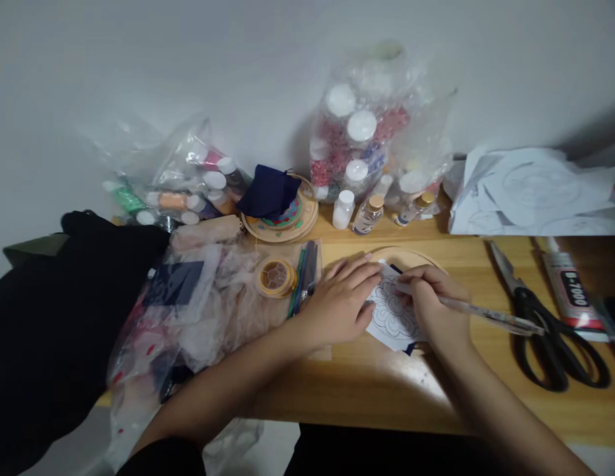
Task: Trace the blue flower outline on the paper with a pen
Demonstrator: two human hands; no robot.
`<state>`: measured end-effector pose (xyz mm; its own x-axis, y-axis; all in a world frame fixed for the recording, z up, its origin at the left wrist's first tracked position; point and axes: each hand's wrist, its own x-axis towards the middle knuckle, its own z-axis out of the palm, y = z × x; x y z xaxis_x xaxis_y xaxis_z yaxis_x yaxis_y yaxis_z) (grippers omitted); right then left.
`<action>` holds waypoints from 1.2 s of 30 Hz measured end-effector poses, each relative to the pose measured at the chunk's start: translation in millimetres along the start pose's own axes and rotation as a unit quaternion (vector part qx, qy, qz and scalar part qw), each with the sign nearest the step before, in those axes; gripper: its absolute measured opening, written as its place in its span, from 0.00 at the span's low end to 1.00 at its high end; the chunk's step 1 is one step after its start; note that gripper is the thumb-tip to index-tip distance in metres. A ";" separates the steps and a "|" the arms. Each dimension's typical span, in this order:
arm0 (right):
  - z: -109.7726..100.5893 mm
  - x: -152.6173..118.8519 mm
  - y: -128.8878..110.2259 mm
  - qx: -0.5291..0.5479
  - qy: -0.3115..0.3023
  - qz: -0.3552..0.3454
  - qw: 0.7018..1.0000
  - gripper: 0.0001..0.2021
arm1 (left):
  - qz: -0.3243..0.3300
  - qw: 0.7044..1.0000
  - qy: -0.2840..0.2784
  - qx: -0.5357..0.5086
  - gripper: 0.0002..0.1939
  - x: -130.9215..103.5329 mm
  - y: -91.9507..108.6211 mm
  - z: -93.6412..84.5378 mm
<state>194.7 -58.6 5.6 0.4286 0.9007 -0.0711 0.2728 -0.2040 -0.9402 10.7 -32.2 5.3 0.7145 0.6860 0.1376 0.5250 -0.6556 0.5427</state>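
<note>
A small white paper (390, 317) with a line-drawn flower pattern lies in front of me on the wooden table. Dark blue fabric (410, 348) peeks out beneath it, and a round wooden hoop (416, 254) shows behind. My left hand (344, 297) rests flat on the paper's left edge, fingers spread. Gripped in my right hand (438, 307) is a clear-barrelled pen (495, 318), its tip end over the drawing. The exact contact of the tip is hidden by the fingers.
Black-handled scissors (540, 324) and a glue tube (572, 287) lie at right. A paper stack (535, 188) stands behind them. Small bottles (368, 215) and a bag of jars (361, 125) line the wall. A tape roll (276, 276), pens (303, 274) and plastic bags (208, 317) sit left.
</note>
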 end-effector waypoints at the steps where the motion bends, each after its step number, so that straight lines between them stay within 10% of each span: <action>1: -0.1 0.7 0.6 0.003 -0.003 -0.001 1.000 0.07 | 0.001 1.000 0.000 0.000 0.22 0.0 -0.2 0.1; 36: -1.2 3.1 3.7 0.026 -0.041 -0.021 0.999 0.07 | 0.011 1.000 0.010 0.003 0.23 -1.0 -3.2 2.2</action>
<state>198.0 -57.1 2.3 0.3448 0.9370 -0.0567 0.2423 -0.1472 -0.9590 9.3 -31.5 1.5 0.7161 0.6780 0.1662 0.5125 -0.6723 0.5342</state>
